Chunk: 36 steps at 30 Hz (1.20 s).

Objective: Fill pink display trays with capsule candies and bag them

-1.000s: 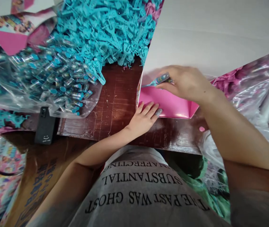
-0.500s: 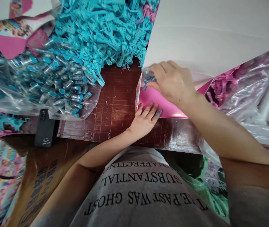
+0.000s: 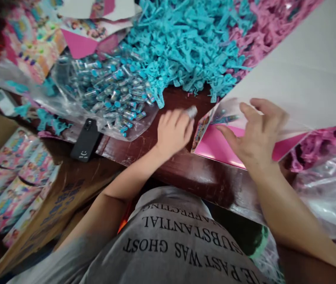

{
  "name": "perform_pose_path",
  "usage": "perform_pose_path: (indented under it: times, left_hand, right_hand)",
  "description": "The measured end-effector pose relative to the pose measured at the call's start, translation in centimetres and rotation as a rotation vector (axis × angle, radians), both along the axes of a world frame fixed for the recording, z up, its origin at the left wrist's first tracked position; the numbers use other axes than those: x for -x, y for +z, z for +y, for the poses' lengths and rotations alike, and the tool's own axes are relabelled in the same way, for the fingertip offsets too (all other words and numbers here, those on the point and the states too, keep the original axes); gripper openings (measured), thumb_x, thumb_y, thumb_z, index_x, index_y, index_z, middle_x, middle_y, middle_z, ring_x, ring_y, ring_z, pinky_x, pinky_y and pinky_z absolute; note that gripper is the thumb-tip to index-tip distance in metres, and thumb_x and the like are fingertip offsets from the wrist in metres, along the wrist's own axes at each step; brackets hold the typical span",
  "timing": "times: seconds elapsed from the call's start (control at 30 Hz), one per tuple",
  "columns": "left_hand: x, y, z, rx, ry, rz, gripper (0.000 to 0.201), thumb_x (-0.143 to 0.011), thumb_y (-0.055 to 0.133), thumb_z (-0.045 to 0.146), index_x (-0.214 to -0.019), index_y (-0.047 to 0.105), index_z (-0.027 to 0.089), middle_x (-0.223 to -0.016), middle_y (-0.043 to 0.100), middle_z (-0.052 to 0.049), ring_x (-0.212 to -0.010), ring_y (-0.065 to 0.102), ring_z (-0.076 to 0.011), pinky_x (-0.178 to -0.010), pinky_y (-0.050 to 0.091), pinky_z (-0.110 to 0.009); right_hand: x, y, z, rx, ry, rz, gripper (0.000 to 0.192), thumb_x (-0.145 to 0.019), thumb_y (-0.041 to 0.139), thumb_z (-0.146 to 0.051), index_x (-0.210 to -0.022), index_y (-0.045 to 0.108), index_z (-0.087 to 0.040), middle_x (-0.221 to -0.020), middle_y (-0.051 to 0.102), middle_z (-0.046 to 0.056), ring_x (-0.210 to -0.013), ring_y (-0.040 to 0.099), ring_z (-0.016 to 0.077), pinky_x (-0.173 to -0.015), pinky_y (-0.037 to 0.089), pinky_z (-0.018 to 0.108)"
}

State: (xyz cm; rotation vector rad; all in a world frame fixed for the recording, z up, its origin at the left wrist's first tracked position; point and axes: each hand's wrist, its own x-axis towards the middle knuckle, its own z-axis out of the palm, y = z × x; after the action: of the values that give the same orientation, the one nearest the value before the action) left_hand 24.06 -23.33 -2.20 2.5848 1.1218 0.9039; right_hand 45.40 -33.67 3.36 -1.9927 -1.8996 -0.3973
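Note:
My right hand [image 3: 256,134] rests with fingers spread on a pink card [image 3: 215,146] that lies under a clear plastic cover on the dark wooden table [image 3: 168,161]. A small blue toy piece [image 3: 225,117] sits on the card just beyond the fingertips. My left hand [image 3: 172,132] hovers over the table just left of the card's printed edge, blurred, fingers loosely curled; nothing shows in it. A large white sheet [image 3: 297,79] leans over the card's far side.
A clear bag of small blue-capped tubes [image 3: 111,90] lies to the left, a heap of turquoise plastic parts [image 3: 185,43] behind it, pink parts [image 3: 268,19] further right. A black phone [image 3: 85,140] lies near the table edge. A cardboard box with printed packs [image 3: 11,177] stands lower left.
My left hand has lifted off the pink card and moved left. My right hand let go of the blue piece and opened flat on the card. The view swung to the left.

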Motion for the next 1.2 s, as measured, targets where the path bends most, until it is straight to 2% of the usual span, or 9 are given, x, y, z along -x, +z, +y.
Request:
perform_pose_path:
  times: [0.1, 0.2, 0.3, 0.4, 0.57, 0.7, 0.93, 1.07, 1.2]
  left_hand:
    - [0.1, -0.7, 6.8, 0.115, 0.333, 0.105, 0.049, -0.109, 0.059, 0.038, -0.152, 0.057, 0.015, -0.137, 0.067, -0.020, -0.135, 0.059, -0.0369, -0.110, 0.050, -0.046]
    - [-0.2, -2.2, 9.6, 0.180, 0.396, 0.118, 0.052, -0.110, 0.054, 0.027, -0.159, 0.051, 0.013, -0.141, 0.065, -0.021, -0.136, 0.059, -0.0363, -0.112, 0.050, -0.046]
    - [0.3, -3.3, 7.8, 0.212, 0.331, 0.124, 0.046, -0.112, 0.044, 0.021, -0.156, 0.056, 0.018, -0.150, 0.062, -0.018, -0.136, 0.060, -0.0332, -0.117, 0.048, -0.050]
    - [1.8, -3.5, 3.5, 0.229, 0.282, 0.167, 0.040, -0.110, 0.044, 0.020, -0.145, 0.065, 0.016, -0.144, 0.067, -0.019, -0.132, 0.063, -0.0354, -0.112, 0.052, -0.054]
    - [5.8, -1.9, -2.3, 0.199, 0.238, 0.370, 0.041, -0.108, 0.035, 0.011, -0.130, 0.070, 0.010, -0.124, 0.072, -0.022, -0.110, 0.067, -0.0339, -0.094, 0.056, -0.047]
    - [9.6, -1.1, -4.0, 0.214, 0.155, 0.403, 0.037, -0.102, 0.042, 0.008, -0.131, 0.066, 0.009, -0.109, 0.073, -0.018, -0.104, 0.068, -0.0324, -0.089, 0.056, -0.042]
    - [15.2, -0.8, -3.8, 0.723, 0.195, -0.162, 0.010, -0.101, 0.048, 0.023, -0.093, 0.053, 0.024, -0.074, 0.059, 0.001, -0.068, 0.059, -0.0173, -0.073, 0.054, -0.028]
    - [16.1, 0.0, -3.3, 0.960, 0.174, -0.506, 0.040, -0.107, 0.048, 0.055, -0.083, 0.049, 0.023, -0.076, 0.053, 0.002, -0.070, 0.055, -0.0134, -0.075, 0.059, -0.027]
    - [16.8, 1.2, -2.9, 0.911, 0.159, -0.477, 0.054, -0.102, 0.060, 0.068, -0.075, 0.049, 0.022, -0.068, 0.049, 0.003, -0.064, 0.046, -0.0130, -0.065, 0.050, -0.025]
  right_hand:
    - [3.9, 1.4, 1.4, -0.044, 0.118, 0.091, 0.062, -0.103, 0.055, -0.061, -0.160, 0.052, -0.035, -0.152, 0.055, 0.017, -0.142, 0.051, 0.0438, -0.111, 0.048, 0.066]
    - [8.7, 3.3, 4.5, 0.045, 0.284, 0.177, 0.053, -0.106, 0.052, -0.053, -0.155, 0.055, -0.034, -0.152, 0.056, 0.016, -0.142, 0.052, 0.0431, -0.114, 0.047, 0.067]
    - [12.5, 3.9, 9.1, 0.135, 0.391, 0.229, 0.045, -0.108, 0.049, -0.042, -0.150, 0.060, -0.031, -0.152, 0.057, 0.015, -0.141, 0.052, 0.0421, -0.116, 0.044, 0.068]
    - [14.8, 1.8, 14.3, 0.231, 0.437, 0.245, 0.040, -0.108, 0.049, -0.037, -0.140, 0.067, -0.024, -0.141, 0.065, 0.017, -0.136, 0.054, 0.0421, -0.112, 0.047, 0.067]
    - [16.9, -3.1, 20.1, 0.445, 0.178, 0.260, 0.039, -0.104, 0.061, -0.042, -0.127, 0.073, -0.013, -0.120, 0.074, 0.024, -0.120, 0.065, 0.0432, -0.100, 0.055, 0.064]
    - [17.4, -3.3, 19.3, 0.551, 0.102, 0.244, 0.039, -0.105, 0.062, -0.035, -0.136, 0.068, -0.011, -0.135, 0.068, 0.027, -0.127, 0.064, 0.0431, -0.098, 0.056, 0.059]
    - [16.0, -2.3, 15.4, 0.688, 0.608, 0.056, 0.037, -0.106, 0.042, -0.014, -0.125, 0.072, -0.023, -0.148, 0.061, 0.015, -0.135, 0.051, 0.0365, -0.092, 0.054, 0.048]
    - [15.2, -1.9, 13.6, 0.658, 0.535, 0.190, 0.027, -0.107, 0.057, -0.026, -0.131, 0.067, -0.021, -0.147, 0.065, 0.015, -0.132, 0.059, 0.0351, -0.098, 0.053, 0.046]
    - [13.2, -0.9, 10.2, 0.657, 0.558, 0.539, 0.031, -0.107, 0.062, -0.042, -0.133, 0.065, -0.026, -0.115, 0.078, 0.007, -0.095, 0.072, 0.0256, -0.084, 0.055, 0.039]
